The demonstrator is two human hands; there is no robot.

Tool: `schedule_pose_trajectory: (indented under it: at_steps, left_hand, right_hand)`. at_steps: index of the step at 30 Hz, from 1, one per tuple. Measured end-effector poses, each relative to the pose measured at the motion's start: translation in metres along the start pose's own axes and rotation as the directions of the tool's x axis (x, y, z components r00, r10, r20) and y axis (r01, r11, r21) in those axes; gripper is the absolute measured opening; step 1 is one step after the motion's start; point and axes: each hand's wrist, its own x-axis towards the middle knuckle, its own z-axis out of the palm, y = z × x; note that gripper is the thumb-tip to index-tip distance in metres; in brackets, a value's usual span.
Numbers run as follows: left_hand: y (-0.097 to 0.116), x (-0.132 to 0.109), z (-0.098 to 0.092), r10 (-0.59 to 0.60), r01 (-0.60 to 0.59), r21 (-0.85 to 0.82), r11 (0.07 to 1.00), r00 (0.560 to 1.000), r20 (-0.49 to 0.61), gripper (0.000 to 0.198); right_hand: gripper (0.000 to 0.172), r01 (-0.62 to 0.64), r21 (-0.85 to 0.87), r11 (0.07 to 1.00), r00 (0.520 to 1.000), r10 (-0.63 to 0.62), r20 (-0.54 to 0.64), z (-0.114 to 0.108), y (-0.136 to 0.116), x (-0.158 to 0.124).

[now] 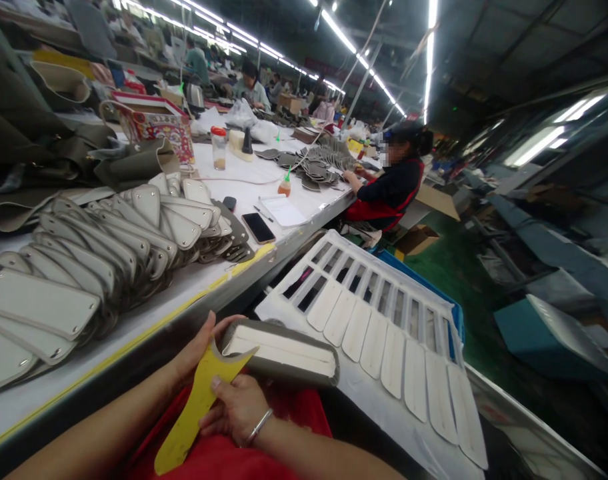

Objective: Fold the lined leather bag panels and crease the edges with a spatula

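Observation:
A flat yellow tool (187, 417) with a curved, notched end lies across my lap, and my right hand (241, 403) grips it with the thumb on top. Its notched end touches the near left corner of a thick block (284, 350) with a dark grey cover and a cream-white face split by a line. Around the left end of this block my left hand (204, 343) is closed, its fingers partly hidden behind the cover and the yellow tool. To the right stands a white slatted rack (354, 257) with a row of pale rounded strips (374, 343) laid on it.
On the white table (214, 163) at left lie overlapping grey pieces with metal studs (109, 247). Beyond them are a phone (258, 227), a notepad (284, 211), a glue bottle (285, 184) and a jar (219, 150). A co-worker (394, 180) sits at the table's far right edge.

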Motion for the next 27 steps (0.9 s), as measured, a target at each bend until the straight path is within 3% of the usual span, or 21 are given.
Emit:
schedule_pose_trajectory:
  at_steps: [4, 7, 13, 17, 22, 25, 27]
  left_hand:
    - [0.000, 0.012, -0.002, 0.045, -0.034, 0.117, 0.992, 0.995, -0.089, 0.057]
    - [-0.003, 0.023, -0.007, 0.089, -0.048, 0.238, 0.970, 0.983, -0.163, 0.052]
    - [-0.001, 0.037, -0.006, 0.142, -0.016, 0.475, 0.880, 0.963, -0.231, 0.051]
    - [0.004, 0.046, 0.005, 0.310, -0.012, 0.730, 0.683, 0.910, -0.275, 0.051]
    - [0.010, 0.050, 0.010, 0.317, 0.095, 0.836, 0.541, 0.897, -0.307, 0.056]
    - [0.017, 0.045, 0.011, 0.409, 0.086, 0.948, 0.307, 0.887, -0.213, 0.049]
    - [0.020, 0.042, 0.013, 0.462, -0.001, 0.994, 0.108, 0.886, -0.050, 0.046]
  right_hand:
    - [0.041, -0.090, 0.040, 0.995, 0.993, 0.087, 0.081, -0.003, -0.009, 0.002]
    - [0.049, -0.090, 0.042, 0.995, 0.987, 0.084, 0.138, -0.010, -0.013, 0.002]
    - [0.064, -0.034, 0.083, 0.996, 0.995, 0.025, 0.098, -0.028, -0.001, 0.021]
    - [0.065, -0.045, 0.088, 0.995, 0.996, 0.038, 0.084, -0.038, 0.000, 0.026]
    - [0.066, -0.064, 0.025, 0.998, 0.993, 0.061, 0.105, -0.036, -0.021, 0.015]
    - [0.058, -0.070, 0.015, 0.997, 0.994, 0.069, 0.083, -0.028, -0.027, 0.009]
    - [0.051, -0.072, 0.027, 0.997, 0.996, 0.070, 0.060, -0.023, -0.026, 0.005]
